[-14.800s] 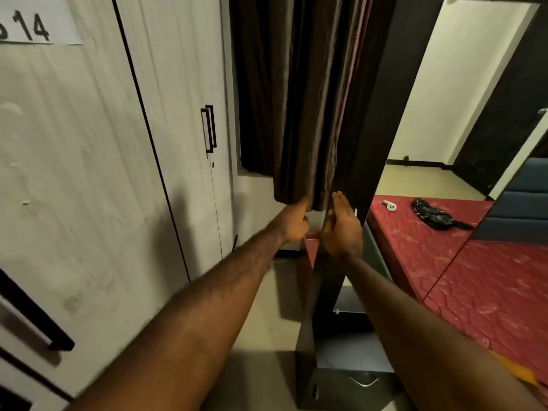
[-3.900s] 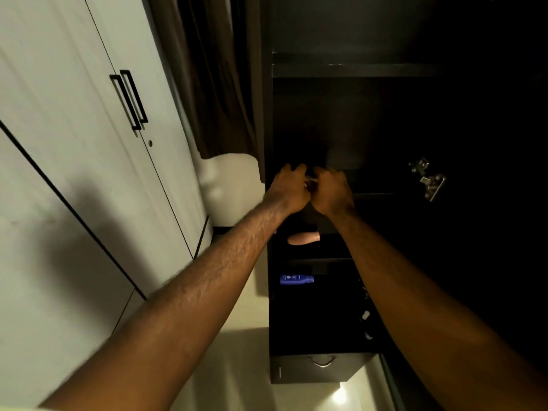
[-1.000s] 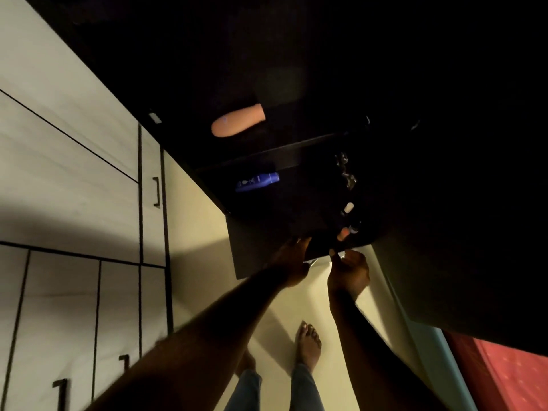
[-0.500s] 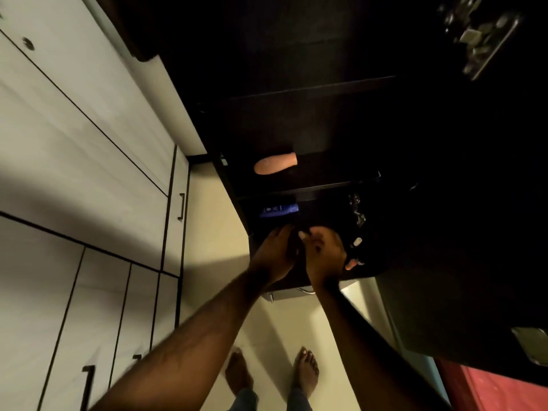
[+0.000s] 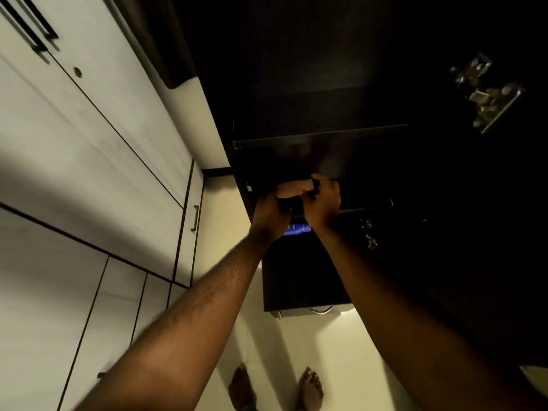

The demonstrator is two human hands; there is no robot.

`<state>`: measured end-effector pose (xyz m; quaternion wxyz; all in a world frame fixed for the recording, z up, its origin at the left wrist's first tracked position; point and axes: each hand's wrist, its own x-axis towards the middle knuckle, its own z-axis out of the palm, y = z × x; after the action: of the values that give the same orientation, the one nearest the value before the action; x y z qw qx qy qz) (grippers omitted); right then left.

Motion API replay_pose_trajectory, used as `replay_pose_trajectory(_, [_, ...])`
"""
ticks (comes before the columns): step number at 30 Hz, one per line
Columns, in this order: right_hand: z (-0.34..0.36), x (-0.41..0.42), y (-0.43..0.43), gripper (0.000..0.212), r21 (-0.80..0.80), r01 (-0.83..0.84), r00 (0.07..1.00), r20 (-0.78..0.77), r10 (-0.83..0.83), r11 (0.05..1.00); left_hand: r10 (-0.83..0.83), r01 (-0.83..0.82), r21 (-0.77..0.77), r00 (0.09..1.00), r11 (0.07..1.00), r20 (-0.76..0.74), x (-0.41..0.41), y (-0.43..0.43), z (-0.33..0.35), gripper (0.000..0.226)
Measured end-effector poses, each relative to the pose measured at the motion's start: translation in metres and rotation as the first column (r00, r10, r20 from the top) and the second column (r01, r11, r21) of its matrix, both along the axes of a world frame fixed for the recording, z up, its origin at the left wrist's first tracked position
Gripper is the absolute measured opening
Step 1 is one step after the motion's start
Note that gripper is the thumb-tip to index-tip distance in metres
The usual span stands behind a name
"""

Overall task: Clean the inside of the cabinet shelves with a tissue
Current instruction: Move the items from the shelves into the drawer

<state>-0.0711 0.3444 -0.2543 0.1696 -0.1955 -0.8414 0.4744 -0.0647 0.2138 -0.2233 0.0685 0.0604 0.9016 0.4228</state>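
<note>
The dark cabinet (image 5: 341,108) stands open, its shelves in deep shadow. My left hand (image 5: 271,209) and my right hand (image 5: 321,203) meet at the front edge of a middle shelf (image 5: 367,206), fingers curled. A small dark thing (image 5: 289,205) shows between them, and both hands seem to grip it; it is too dark to tell what it is. No pale tissue is visible. A peach-coloured object (image 5: 292,186) lies on the shelf just behind my hands. A blue bottle (image 5: 298,228) lies on the shelf below, under my wrists.
White wardrobe doors (image 5: 89,173) with black handles fill the left side. A metal hinge (image 5: 486,93) sits on the cabinet's right side, a smaller one (image 5: 367,232) lower down. A drawer with a metal handle (image 5: 320,311) is at the cabinet's base. My bare feet (image 5: 275,387) stand on pale floor.
Over the last second my hands rose from the cabinet's lower edge to the shelf with the peach object. The camera tilted upward with them.
</note>
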Motion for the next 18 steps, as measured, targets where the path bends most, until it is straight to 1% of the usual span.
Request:
replay_pose_trajectory(2, [-0.004, -0.012, 0.005, 0.048, 0.073, -0.054, 0.997, 0.065, 0.049, 0.996, 0.038, -0.036, -0.028, 0.998, 0.999, 0.052, -0.010, 0.003, 0.002, 0.042])
replay_pose_trajectory(4, [-0.010, -0.019, 0.010, 0.050, 0.114, -0.112, 0.991, 0.091, 0.101, 0.987, 0.047, -0.042, -0.060, 0.994, 0.997, 0.096, -0.016, 0.005, 0.002, 0.044])
replay_pose_trajectory(6, [-0.017, -0.025, 0.013, 0.046, 0.138, -0.163, 0.984, 0.101, 0.149, 0.977, 0.038, -0.027, -0.080, 0.991, 0.996, 0.131, -0.022, 0.010, 0.003, 0.043])
replay_pose_trajectory(8, [-0.023, -0.024, 0.016, 0.044, 0.171, -0.209, 0.976, 0.101, 0.194, 0.963, 0.019, -0.010, -0.066, 0.989, 0.998, 0.144, -0.024, 0.012, 0.003, 0.042])
replay_pose_trajectory(11, [-0.027, -0.022, 0.016, 0.037, 0.209, -0.243, 0.970, 0.067, 0.234, 0.947, 0.003, 0.001, -0.030, 0.992, 1.000, 0.129, -0.021, 0.013, 0.006, 0.054])
replay_pose_trajectory(13, [-0.031, -0.019, 0.016, 0.031, 0.267, -0.220, 0.975, 0.071, 0.209, 0.938, -0.014, 0.021, -0.064, 0.994, 0.998, 0.107, -0.019, 0.011, 0.005, 0.061])
replay_pose_trajectory(15, [-0.031, -0.013, 0.013, 0.029, 0.290, -0.187, 0.982, 0.088, 0.169, 0.938, -0.043, 0.051, -0.098, 0.996, 0.994, 0.083, -0.016, 0.010, 0.003, 0.059])
replay_pose_trajectory(18, [-0.031, -0.007, 0.015, 0.033, 0.340, -0.247, 0.969, 0.099, 0.227, 0.907, -0.045, 0.049, -0.117, 0.998, 0.992, 0.033, -0.012, 0.007, -0.002, 0.045])
